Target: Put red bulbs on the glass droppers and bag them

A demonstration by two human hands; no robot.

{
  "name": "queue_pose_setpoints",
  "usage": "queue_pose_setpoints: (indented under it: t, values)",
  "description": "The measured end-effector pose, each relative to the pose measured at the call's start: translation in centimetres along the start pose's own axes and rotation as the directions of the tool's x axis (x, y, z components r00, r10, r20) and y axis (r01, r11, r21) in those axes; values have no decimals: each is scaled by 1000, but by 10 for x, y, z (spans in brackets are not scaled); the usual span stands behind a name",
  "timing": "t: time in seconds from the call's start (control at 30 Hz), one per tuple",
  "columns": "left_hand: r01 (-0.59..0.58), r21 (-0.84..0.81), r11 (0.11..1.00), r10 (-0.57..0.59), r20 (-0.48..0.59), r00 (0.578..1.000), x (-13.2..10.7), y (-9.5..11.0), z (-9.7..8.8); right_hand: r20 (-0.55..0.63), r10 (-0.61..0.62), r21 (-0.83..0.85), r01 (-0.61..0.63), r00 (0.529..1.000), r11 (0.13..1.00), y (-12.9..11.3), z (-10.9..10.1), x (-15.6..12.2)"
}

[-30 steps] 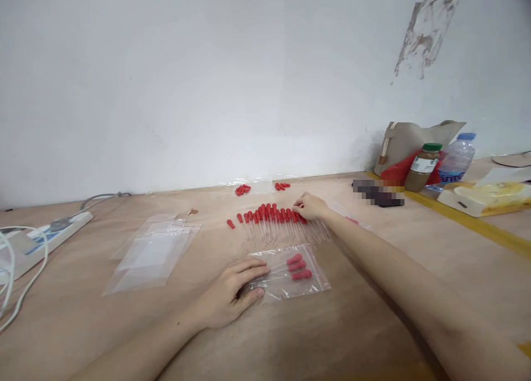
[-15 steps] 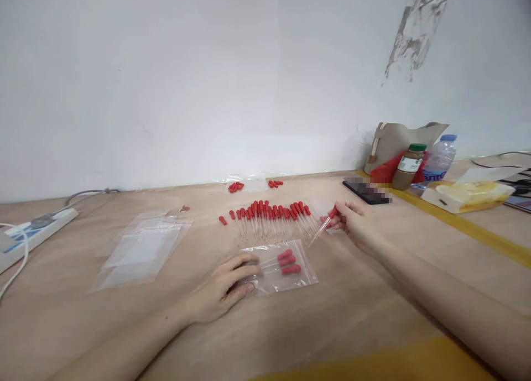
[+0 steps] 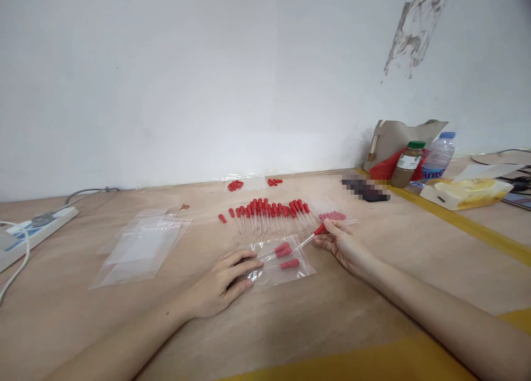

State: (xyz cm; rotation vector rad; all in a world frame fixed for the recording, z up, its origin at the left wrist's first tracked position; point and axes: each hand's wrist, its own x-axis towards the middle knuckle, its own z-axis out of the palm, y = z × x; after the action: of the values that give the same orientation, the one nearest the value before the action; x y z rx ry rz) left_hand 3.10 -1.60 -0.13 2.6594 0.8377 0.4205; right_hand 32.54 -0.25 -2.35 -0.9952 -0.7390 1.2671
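Observation:
My left hand (image 3: 226,281) lies with its fingers spread on the left end of a clear zip bag (image 3: 265,280), touching it against the table. Inside the bag are several droppers with red rubber bulbs (image 3: 289,264), side by side, bulbs toward the right. My right hand (image 3: 342,243) pinches another dropper (image 3: 319,229) by its red bulb. Its clear tube slants down left to the bag's right end; I cannot tell whether the tip is inside. Behind the bag, many loose droppers (image 3: 271,212) lie in a row. Beyond my right fingers is a filled bag (image 3: 332,215).
Flat clear bags (image 3: 141,251) are stacked at the left, near a power strip (image 3: 45,231). Bagged red bulbs (image 3: 235,186) lie by the wall. At the right stand a phone (image 3: 367,190), a green-capped bottle (image 3: 409,164), a water bottle (image 3: 438,157) and a tissue pack (image 3: 464,194).
My right hand has moved left and toward me, bringing the dropper's tube to the bag's right end. My left hand stays on the bag. The bulbs in the bag have shifted slightly.

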Motion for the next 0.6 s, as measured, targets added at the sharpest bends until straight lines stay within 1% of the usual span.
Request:
queue_pose_setpoints:
  t: [0.1,0.17,0.2,0.23,0.3,0.37,0.4,0.47,0.53,0.6]
  values:
    - [-4,-6,1000,4,-12,1000,0,1,0,5,14,-20,-14,1000,1000,0,-2,-1]
    - [0,0,1000,0,-10,1000,0,2,-1,67,37,-100,-30,997,995,-3,-4,-4]
    - [5,4,1000,-5,-6,1000,0,3,-1,114,43,-181,-22,993,983,-5,-5,-5]
    - [10,10,1000,-10,-2,1000,0,4,-2,168,47,-284,3,985,959,-6,-6,-7]
    - [23,21,1000,-23,8,1000,0,4,-2,275,42,-493,104,961,864,-9,-7,-9]
    - [25,27,999,-26,5,1000,0,5,-3,357,17,-611,220,934,761,-9,-5,-11]
    - [24,28,999,-24,2,1000,0,5,-2,385,3,-633,262,923,729,-8,-4,-11]
    - [19,24,1000,-19,-5,1000,0,4,-2,410,-22,-649,308,912,695,-5,1,-11]
    - [16,20,1000,-16,-6,1000,1,4,-2,400,-32,-660,313,916,683,-1,7,-12]
    - [10,15,1000,-10,-10,1000,1,4,-1,388,-4,-652,278,922,706,1,12,-15]
